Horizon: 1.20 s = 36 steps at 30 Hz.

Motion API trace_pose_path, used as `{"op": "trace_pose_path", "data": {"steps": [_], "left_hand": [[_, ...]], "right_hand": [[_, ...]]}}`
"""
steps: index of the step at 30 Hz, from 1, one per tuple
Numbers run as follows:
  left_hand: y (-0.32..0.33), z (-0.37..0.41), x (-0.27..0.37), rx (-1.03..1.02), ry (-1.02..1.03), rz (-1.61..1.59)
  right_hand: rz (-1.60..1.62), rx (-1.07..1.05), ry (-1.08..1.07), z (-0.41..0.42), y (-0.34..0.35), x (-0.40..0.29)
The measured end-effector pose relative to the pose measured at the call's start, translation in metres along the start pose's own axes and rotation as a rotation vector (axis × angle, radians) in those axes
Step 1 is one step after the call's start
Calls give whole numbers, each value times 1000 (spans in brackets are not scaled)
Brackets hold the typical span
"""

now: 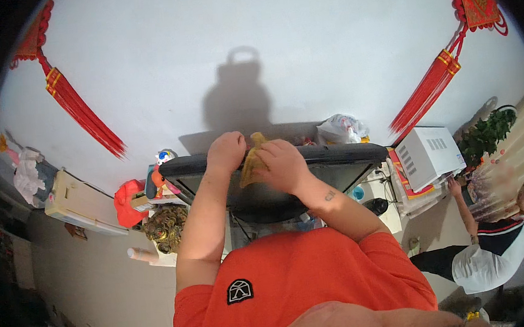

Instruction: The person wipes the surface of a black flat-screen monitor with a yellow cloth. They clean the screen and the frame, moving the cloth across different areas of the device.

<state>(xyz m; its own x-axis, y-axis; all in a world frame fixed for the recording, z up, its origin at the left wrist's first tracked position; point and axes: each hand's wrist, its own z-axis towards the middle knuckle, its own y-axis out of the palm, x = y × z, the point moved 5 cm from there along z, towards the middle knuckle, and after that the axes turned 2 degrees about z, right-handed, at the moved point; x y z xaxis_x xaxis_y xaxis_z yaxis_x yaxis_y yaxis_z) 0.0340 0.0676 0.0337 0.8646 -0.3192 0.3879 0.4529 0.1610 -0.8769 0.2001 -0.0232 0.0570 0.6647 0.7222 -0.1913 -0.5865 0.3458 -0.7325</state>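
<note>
A black flat-screen television (pixel 341 154) stands before me, close to a white wall. My left hand (pixel 226 151) is curled over its top edge, left of the middle; the fingertips are hidden behind the frame. In my right hand (pixel 285 164) is a thin yellow cloth (pixel 252 166), bunched under the fingers and pressed against the top edge and the upper front of the set. The two hands are close together, with part of the cloth between them.
Left of the television are a bronze-coloured figurine (pixel 164 227), a red bag (pixel 129 202) and stacked cups (pixel 141 254). A plastic bag (pixel 342 128) sits behind it. On the right, another person (pixel 491 243) reaches towards a white microwave oven (pixel 431 155). Red tassels (pixel 425 93) hang on the wall.
</note>
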Motion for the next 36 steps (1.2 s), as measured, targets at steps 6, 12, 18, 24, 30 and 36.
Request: {"op": "trace_pose_path", "data": {"steps": [6,12,18,24,30,36], "left_hand": [[-5,-1,6,-68,-36,22],[-5,-1,10,-78,-29,8],[4,5,3,-144,-81,47],[-1,4,10,-121,-54,53],[-3,1,0,-107,-101,8],[-2,0,-1,-92,-88,7]], "right_hand": [[-28,-26,111,-44,-63,35],[-51,-10,213,-79,-103,68],[-158,-30,181,-41,-63,52],[-23,-29,27,4,-3,13],[16,-147,65,10,-6,3],[-68,-185,110,-33,-57,39]]}}
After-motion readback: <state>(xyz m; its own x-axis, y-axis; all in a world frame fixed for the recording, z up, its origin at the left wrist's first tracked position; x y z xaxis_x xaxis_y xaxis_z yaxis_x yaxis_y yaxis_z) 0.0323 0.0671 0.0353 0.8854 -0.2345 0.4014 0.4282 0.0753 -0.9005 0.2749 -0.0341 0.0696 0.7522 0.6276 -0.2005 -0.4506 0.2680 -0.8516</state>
